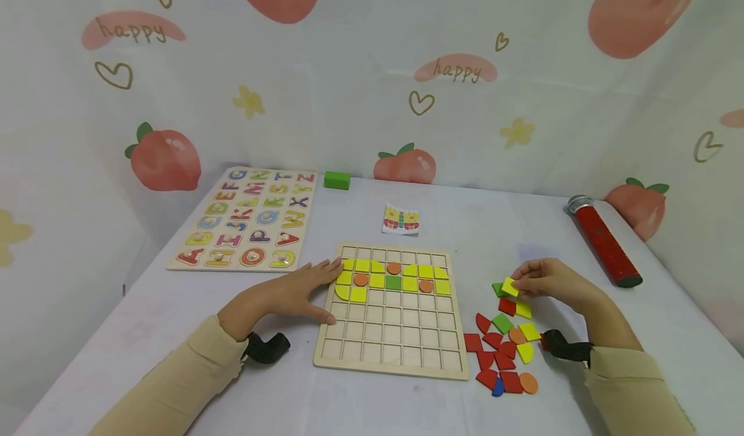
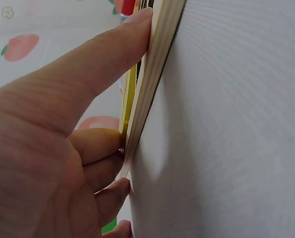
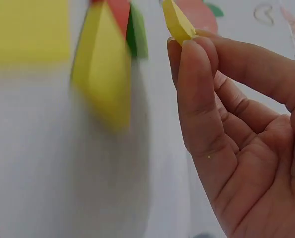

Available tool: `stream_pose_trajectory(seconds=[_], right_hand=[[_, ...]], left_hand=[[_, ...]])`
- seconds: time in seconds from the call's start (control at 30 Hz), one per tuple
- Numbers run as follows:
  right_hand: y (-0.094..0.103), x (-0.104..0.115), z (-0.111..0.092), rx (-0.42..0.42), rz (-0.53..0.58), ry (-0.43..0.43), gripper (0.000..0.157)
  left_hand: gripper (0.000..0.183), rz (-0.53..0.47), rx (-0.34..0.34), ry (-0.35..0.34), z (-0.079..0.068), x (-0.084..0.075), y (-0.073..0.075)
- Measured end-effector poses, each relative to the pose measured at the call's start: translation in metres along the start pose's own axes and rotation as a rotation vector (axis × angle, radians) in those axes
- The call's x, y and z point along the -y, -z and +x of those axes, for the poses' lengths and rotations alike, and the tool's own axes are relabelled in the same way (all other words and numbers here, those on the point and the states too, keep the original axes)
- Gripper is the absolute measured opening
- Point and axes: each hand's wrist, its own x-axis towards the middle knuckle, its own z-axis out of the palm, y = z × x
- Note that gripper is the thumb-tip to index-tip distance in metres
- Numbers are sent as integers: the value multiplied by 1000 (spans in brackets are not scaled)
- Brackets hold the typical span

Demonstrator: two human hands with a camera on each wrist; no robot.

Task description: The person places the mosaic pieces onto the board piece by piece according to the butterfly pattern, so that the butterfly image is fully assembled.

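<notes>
Clerk: Head view. What is in hand?

Inspector: The right hand (image 1: 549, 283) pinches a yellow tile (image 1: 511, 287) between thumb and fingers, to the right of the wooden board (image 1: 393, 336) and at the far end of the loose tiles (image 1: 502, 323). The left hand (image 1: 299, 290) lies spread, touching the board's left edge without gripping.

Clerk: Surroundings and obstructions?

Inspector: Letter puzzle (image 1: 232, 269) at left; green block (image 1: 337, 180) just beside its far corner; picture card (image 1: 400, 220) beyond the board; microphone (image 1: 604, 242) at far right. The loose tiles, mostly red, lie between board and right forearm. A green one is partly covered by the pinched tile.

Clerk: Left wrist view?

Inspector: The thumb meets the board's edge; the other fingers reach along it, slightly bent. The hand blocks most of the board's upper face.

Clerk: Right wrist view?

Inspector: The yellow tile is held at the fingertips, its top cropped. Blurred tiles, yellow, red and green, crowd the left side.
</notes>
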Motion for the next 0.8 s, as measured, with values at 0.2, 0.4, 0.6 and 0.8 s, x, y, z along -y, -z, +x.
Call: stream_pose_trajectory(seconds=[0.2,0.4,0.6,0.8], right_hand=[[-25,24,17,15,-1,15,36],[-46,51,31,68,31,68,27],[-64,73,42,122,30,126,23],[-79,88,49,146,32,142,21]], left_hand=[[101,-1,3,6,0,0,1],[100,-15,1,1,0,0,0],[101,-10,-3,9,0,1,-1],[101,-5,2,25,0,0,0]])
